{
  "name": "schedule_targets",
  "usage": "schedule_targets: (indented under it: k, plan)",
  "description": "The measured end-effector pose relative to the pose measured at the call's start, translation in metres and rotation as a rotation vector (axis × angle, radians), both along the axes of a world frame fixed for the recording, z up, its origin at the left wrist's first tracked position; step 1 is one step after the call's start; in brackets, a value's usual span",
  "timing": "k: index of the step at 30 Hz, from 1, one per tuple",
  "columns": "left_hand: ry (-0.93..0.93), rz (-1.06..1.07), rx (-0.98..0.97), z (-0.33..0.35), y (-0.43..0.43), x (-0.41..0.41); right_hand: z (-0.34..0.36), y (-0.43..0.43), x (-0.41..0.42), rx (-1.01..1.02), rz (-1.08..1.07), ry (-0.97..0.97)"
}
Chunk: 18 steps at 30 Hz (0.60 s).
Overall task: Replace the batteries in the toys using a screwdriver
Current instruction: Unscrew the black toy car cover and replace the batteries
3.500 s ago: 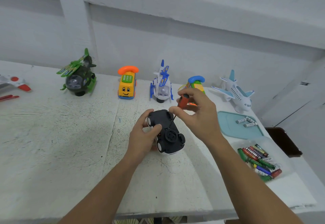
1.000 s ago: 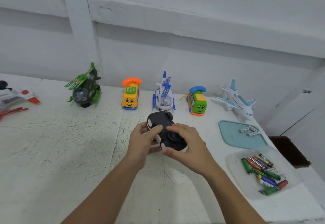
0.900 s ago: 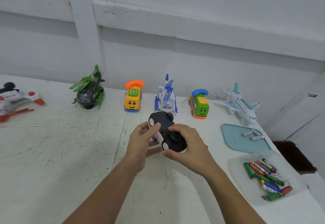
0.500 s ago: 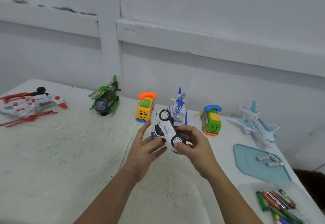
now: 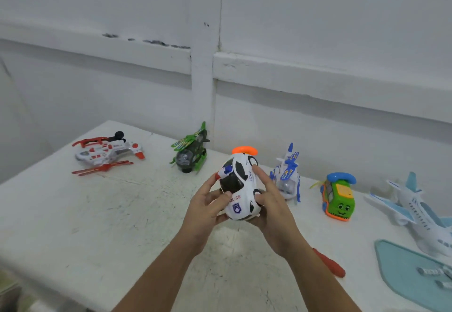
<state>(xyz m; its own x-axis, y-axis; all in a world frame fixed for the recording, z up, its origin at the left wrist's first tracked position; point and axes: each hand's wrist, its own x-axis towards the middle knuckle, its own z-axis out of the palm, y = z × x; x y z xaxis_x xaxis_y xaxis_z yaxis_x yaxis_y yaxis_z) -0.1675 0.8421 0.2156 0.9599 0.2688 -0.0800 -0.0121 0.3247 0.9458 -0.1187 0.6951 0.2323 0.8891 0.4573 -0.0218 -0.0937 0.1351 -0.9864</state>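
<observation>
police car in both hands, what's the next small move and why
Probably lower the police car onto the table. It is roof-up, held between the left hand and right hand, and the screwdriver lies beside the right forearm, so work on it looks finished.

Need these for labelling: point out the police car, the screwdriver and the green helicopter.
police car (image 5: 242,186), head view, white body beside the dark windscreen.
screwdriver (image 5: 330,263), head view, middle of its red handle.
green helicopter (image 5: 189,156), head view, dark cabin below the rotor.
</observation>
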Motion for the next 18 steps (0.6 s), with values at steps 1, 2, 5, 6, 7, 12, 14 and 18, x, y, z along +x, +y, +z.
schedule_targets:
  k: [1,2,5,6,7,12,14,18]
  plan:
    - [-0.005,0.019,0.011,0.002,0.008,0.000,0.002,0.008,0.002,-0.020,-0.002,-0.019]
    - [-0.008,0.041,0.023,0.004,0.018,-0.001,0.004,0.017,0.005,-0.040,-0.005,-0.043]
    - [-0.010,0.087,0.091,0.010,0.052,0.001,0.007,0.050,0.014,-0.076,-0.014,-0.088]
    - [-0.012,0.092,0.125,0.013,0.066,0.002,0.006,0.063,0.017,-0.080,-0.021,-0.094]
    - [-0.016,0.093,0.161,0.015,0.081,0.005,0.006,0.077,0.020,-0.083,-0.024,-0.104]
    - [0.015,0.050,0.340,0.031,0.170,0.026,0.005,0.158,0.033,-0.117,-0.040,-0.111]
    - [0.033,0.015,0.411,0.038,0.211,0.039,0.007,0.195,0.040,-0.121,-0.064,-0.100]
    - [0.067,-0.073,0.544,0.053,0.285,0.071,0.016,0.264,0.057,-0.157,-0.145,-0.068]
